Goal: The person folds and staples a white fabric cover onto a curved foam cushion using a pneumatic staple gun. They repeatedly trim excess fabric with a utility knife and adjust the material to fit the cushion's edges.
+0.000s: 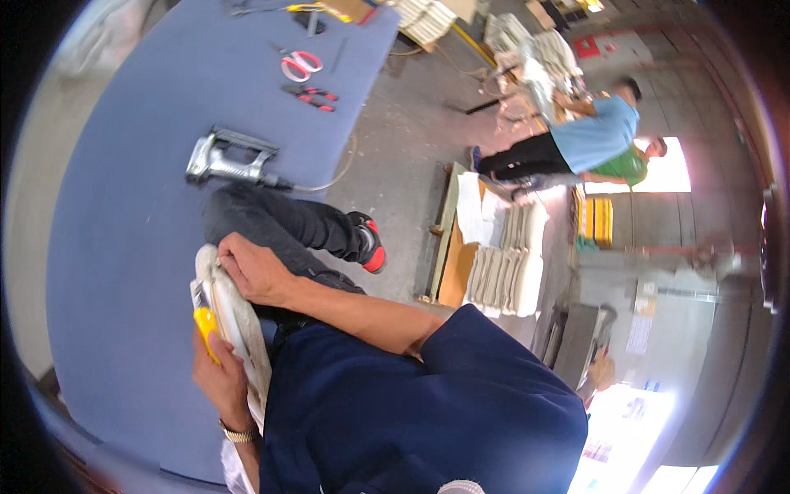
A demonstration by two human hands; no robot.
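A long cream padded piece (239, 325), rounded at its far end, lies against my body along the edge of the blue-grey table. My left hand (220, 375), with a watch on its wrist, grips a yellow utility knife (205, 323) beside the padded piece. The knife's front end is close to the left side of the piece; whether the blade touches it I cannot tell. At the rounded end, my right hand (255, 270) is closed on the edge of the padded piece, its fingertips pinching the cover.
On the table (140, 272) beyond my leg lies a silver staple gun (230, 158) with a hose. Farther off are red-handled pliers (311, 97) and red-and-white scissors (299, 65). Stacked cream pads (506, 272) rest on a wooden bench at the right. Two people (597, 132) stand behind it.
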